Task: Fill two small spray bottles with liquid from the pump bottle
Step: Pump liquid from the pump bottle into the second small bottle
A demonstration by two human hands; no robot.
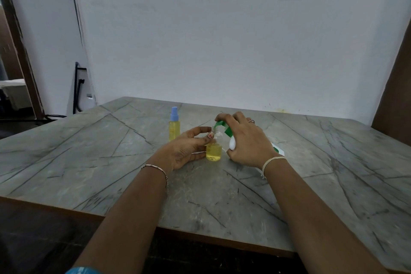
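Observation:
An uncapped small spray bottle [214, 150], about half full of yellow liquid, stands on the table between my hands. My left hand [189, 148] holds it, thumb and fingers curled round its neck and side. My right hand [245, 140] lies over the white pump bottle [232, 144], fingers curled on its green pump head [223, 128], whose spout sits right over the open neck. My hand hides most of the pump bottle. A second small spray bottle [174, 126], with a blue sprayer cap and yellow liquid inside, stands behind and to the left.
The grey marble-patterned table [89, 151] reaches to the white wall at the back. A white and green flat object [279, 150] lies just behind my right wrist. A black metal frame [77, 89] leans on the wall at the far left.

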